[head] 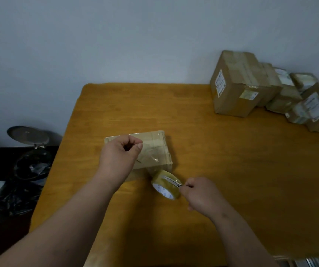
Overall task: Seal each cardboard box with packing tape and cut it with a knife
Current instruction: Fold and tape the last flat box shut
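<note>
While the left hand (119, 152) is pinching tape over the box (151, 149) mid-table, the right hand (200, 195) is gripping the knife (173, 181) at the roll (166, 186), cut seemingly pending.

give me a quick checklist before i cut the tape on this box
1. Knife in hand: ok. The right hand grips the knife, blade over the tape roll.
2. Box steadied: cannot tell. The left hand is over the cardboard box, fingers curled; contact is unclear.
3. Tape laid on box: ok. Clear tape shows on the top.
4. Tape taut between box and roll: cannot tell; the strip is too faint.
5. Left fingers clear of blade: ok, well apart.
6. Room to work: ok. The stacked boxes sit at the table's far right corner.
</note>
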Tool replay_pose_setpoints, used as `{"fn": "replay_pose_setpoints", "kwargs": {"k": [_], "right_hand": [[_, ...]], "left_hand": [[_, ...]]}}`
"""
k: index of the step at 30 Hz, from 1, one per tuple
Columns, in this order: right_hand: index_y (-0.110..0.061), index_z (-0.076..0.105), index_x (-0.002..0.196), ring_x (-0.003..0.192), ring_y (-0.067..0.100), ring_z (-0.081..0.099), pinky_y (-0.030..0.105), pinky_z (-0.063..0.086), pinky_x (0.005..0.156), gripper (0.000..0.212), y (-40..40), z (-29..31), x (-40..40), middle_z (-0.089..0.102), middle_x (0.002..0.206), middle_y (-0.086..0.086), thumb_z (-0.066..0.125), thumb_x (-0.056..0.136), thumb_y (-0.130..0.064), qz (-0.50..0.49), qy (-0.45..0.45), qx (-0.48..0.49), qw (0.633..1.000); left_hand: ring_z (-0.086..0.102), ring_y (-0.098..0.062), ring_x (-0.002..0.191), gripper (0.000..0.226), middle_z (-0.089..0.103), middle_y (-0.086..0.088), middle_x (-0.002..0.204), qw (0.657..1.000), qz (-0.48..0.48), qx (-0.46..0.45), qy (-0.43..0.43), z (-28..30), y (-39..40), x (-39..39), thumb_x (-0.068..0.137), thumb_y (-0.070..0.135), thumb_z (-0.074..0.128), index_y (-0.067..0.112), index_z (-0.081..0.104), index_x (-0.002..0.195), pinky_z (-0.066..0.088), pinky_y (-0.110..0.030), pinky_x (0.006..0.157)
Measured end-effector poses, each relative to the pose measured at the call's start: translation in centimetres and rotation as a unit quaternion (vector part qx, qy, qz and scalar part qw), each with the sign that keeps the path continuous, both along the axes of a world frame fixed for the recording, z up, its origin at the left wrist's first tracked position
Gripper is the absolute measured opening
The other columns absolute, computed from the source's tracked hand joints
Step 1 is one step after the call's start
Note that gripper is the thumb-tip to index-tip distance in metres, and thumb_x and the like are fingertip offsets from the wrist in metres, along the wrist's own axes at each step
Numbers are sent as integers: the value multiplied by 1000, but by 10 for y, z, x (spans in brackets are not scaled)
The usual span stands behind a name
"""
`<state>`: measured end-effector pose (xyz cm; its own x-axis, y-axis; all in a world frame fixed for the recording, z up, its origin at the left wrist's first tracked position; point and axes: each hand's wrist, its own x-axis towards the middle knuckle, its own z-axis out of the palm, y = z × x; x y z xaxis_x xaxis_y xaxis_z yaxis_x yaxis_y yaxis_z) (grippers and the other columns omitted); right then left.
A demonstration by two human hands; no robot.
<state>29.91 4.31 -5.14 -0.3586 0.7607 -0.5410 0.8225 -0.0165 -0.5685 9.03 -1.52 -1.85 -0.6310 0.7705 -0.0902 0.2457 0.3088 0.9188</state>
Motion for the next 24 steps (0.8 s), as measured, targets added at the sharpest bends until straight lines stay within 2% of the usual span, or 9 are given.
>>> {"fn": "replay_pose_setpoints", "kwargs": {"k": [6, 8, 11, 14, 17, 21, 24], "right_hand": [[-22, 60, 86, 48, 8, 66, 24, 45, 50, 18, -5, -1, -16, 63, 75, -6, 48, 97, -27, -5, 3, -13, 1000], [-23, 58, 98, 50, 8, 67, 29, 54, 60, 11, -5, -3, -19, 64, 83, -4, 46, 98, -24, 0, 13, -34, 999], [-27, 56, 113, 54, 10, 68, 36, 58, 74, 18, -5, -3, -24, 64, 86, -4, 47, 98, -26, 23, 8, -43, 999], [-25, 55, 111, 58, 11, 67, 39, 57, 80, 14, -2, -2, -30, 64, 85, -2, 49, 99, -31, 51, 8, -64, 997], [-20, 54, 102, 66, 14, 66, 37, 54, 80, 7, 1, 1, -37, 67, 89, 3, 50, 99, -25, 52, 7, -86, 995], [-11, 53, 99, 88, 23, 58, 39, 51, 90, 7, 12, 4, -45, 64, 104, 13, 47, 97, -15, 79, -29, -44, 995], [-8, 57, 97, 90, 24, 61, 37, 51, 87, 13, 18, 7, -47, 64, 100, 12, 48, 96, -17, 76, -29, -65, 995]], "left_hand": [[63, -5, 79, 12, 69, 10, 81, 1000, -23, -8, 13, 5, -1, 13, 91, 20, 67, 27, 70, 82, 47, -21, 66], [63, -2, 78, 12, 69, 12, 80, 999, -29, -16, 23, 6, -1, 19, 91, 22, 67, 28, 69, 81, 47, -19, 64], [63, 0, 76, 12, 69, 13, 80, 999, -35, -18, 32, 6, -1, 24, 90, 22, 68, 29, 69, 81, 50, -19, 65], [63, 2, 76, 12, 69, 13, 79, 998, -40, -17, 36, 5, -1, 26, 89, 21, 70, 29, 69, 81, 51, -15, 62], [62, 4, 74, 14, 68, 11, 76, 998, -36, -15, 39, 3, -2, 26, 87, 19, 72, 29, 68, 79, 49, -9, 57], [63, 1, 73, 14, 68, 10, 76, 999, -1, -16, 37, -1, -3, 19, 86, 19, 72, 29, 68, 78, 47, -12, 56], [63, -1, 72, 13, 68, 12, 76, 998, 39, -17, 38, -6, -9, 8, 86, 21, 72, 29, 68, 77, 46, -18, 58]]}}
